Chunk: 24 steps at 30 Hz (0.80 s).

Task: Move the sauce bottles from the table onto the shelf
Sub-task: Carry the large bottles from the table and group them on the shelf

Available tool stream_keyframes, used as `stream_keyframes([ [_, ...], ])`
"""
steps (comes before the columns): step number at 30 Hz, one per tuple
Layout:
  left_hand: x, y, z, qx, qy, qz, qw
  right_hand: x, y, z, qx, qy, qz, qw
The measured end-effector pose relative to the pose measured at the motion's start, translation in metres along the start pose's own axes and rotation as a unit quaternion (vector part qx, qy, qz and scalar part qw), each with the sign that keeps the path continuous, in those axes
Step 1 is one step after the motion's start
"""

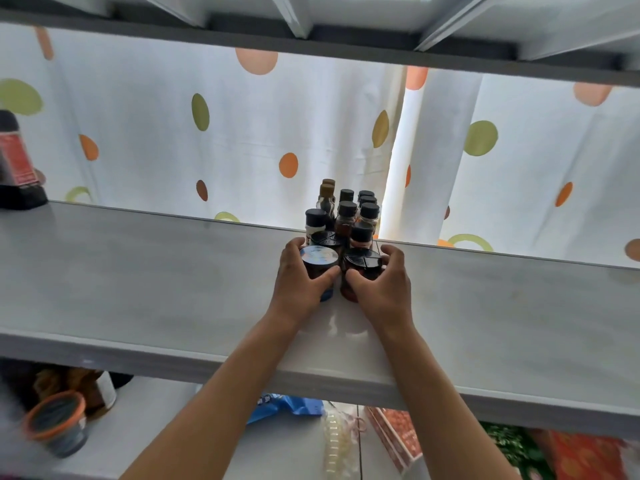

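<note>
Both arms reach up over the pale grey shelf board point(138, 271). The left hand point(301, 282) curls round a dark jar with a shiny blue-silver lid point(319, 259); the right hand point(381, 289) grips a reddish jar with a black segmented lid point(363, 261). Both stand upright, touching, before a cluster of small black-capped bottles point(346, 213). A spotted white curtain point(242, 133) hangs behind.

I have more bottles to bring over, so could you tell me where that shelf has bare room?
The shelf is bare between the dark bottle at far left and the bottle cluster, and again right of the cluster. The middle is crowded: the left hand and right hand each grip a jar there.
</note>
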<state>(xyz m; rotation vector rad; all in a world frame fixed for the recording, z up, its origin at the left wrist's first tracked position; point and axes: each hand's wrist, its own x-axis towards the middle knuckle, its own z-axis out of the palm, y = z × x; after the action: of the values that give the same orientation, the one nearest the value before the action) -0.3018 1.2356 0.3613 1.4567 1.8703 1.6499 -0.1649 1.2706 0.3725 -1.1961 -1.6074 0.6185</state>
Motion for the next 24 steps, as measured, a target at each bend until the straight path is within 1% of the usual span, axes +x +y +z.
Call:
stream_keyframes([
  [3, 0.000, 0.001, 0.000, 0.004, -0.002, -0.007, 1.000, -0.003, 0.001, -0.002, 0.001, 0.003, 0.002, 1.000],
  [7, 0.000, 0.000, -0.002, -0.018, -0.001, -0.011, 1.000, -0.007, 0.001, -0.005, -0.001, -0.016, 0.001, 1.000],
  [10, -0.007, 0.000, -0.010, -0.016, 0.015, 0.006, 1.000, -0.010, 0.000, -0.005, -0.013, -0.018, -0.011, 1.000],
  [13, -0.022, 0.006, -0.019, 0.071, 0.048, 0.067, 0.994, -0.017, -0.001, -0.006, -0.054, 0.022, -0.099, 0.993],
  [15, -0.037, 0.012, -0.024, 0.156, 0.081, 0.115, 0.978, -0.022, -0.005, -0.007, -0.118, 0.040, -0.170, 0.977],
  [16, -0.044, 0.014, -0.026, 0.201, 0.090, 0.126, 0.967, -0.025, -0.006, -0.007, -0.148, 0.046, -0.204, 0.967],
  [18, -0.065, 0.019, -0.026, 0.281, 0.103, 0.124, 0.946, -0.035, -0.009, -0.011, -0.175, 0.025, -0.265, 0.948],
  [20, -0.089, 0.023, -0.029, 0.338, 0.119, 0.123, 0.926, -0.052, -0.008, -0.014, -0.170, -0.013, -0.312, 0.935],
  [24, -0.150, 0.030, -0.036, 0.404, 0.165, 0.100, 0.894, -0.087, 0.003, -0.025, -0.136, -0.095, -0.379, 0.910],
])
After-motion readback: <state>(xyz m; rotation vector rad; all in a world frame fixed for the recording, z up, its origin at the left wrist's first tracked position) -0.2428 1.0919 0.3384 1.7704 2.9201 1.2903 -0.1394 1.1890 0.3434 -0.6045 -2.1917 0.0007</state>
